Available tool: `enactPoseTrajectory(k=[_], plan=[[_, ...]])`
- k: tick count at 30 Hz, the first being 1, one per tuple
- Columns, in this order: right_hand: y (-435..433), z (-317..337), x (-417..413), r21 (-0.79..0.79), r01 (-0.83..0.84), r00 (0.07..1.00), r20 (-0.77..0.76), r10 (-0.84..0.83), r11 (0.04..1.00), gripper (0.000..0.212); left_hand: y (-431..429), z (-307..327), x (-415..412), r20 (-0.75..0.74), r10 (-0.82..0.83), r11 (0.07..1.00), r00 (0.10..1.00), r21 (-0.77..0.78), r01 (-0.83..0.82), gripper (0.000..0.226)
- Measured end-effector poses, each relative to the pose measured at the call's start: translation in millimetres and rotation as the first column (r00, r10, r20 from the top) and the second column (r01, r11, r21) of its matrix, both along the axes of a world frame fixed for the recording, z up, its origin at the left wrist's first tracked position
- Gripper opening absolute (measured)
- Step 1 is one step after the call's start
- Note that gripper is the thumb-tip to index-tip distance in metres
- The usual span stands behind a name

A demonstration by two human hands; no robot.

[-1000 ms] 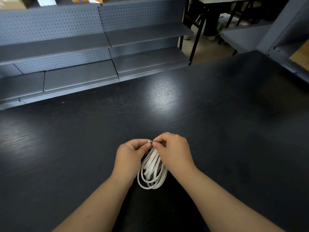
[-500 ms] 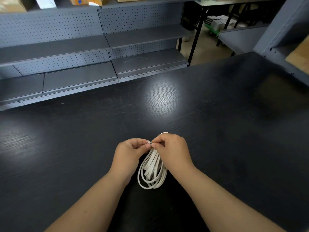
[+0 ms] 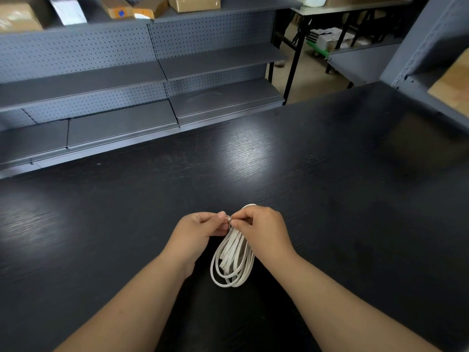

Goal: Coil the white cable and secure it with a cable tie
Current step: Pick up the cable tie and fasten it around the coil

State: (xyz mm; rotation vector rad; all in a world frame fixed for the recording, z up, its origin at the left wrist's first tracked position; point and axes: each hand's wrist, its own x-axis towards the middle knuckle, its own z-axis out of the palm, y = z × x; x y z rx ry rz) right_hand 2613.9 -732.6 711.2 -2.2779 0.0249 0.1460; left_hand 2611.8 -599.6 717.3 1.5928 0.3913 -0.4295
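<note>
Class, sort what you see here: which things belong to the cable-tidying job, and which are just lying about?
In the job: coiled white cable; small cable tie, pinched by left hand and right hand; black table beneath.
Lying about: cardboard boxes on grey shelving; folding table behind.

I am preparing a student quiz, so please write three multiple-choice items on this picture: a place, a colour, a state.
1. Where is the cable? A on a shelf; B over the table, between left hand and right hand; C on the floor.
2. Its colour? A black; B orange; C white.
3. What do the hands do? A both pinch the coil's top; B lie flat; C hang idle.
Answers: B, loops show between the wrists; C, it looks white; A, fingertips meet at its top.
</note>
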Motion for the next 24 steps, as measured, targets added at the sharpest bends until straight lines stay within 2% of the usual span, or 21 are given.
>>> enactPoseTrajectory(k=[7,11,19,24], plan=[[2.3,-1.7,-1.0,0.001,-0.003,0.999,0.033,0.003,1.0,0.017,-3.0,1.3,2.3,0.011,0.017,1.0,1.0,0.002,-0.017,0.015],[3.6,-2.0,-1.1,0.016,-0.022,0.998,0.065,0.021,1.0,0.024,-3.0,-1.5,3.5,0.014,0.015,0.998,1.0,0.054,-0.015,0.015],[3.1,-3.3,0.1,-0.105,-0.067,0.993,0.088,0.076,0.992,0.016,1.9,-5.5,5.4,-0.009,-0.024,0.997,1.0,0.07,0.025,0.015],[5.9,-7.4,-0.6,-0.176,-0.042,0.987,0.148,0.069,0.983,0.012,-1.1,-4.5,4.3,0.023,-0.036,0.989,0.999,0.143,0.032,0.018]])
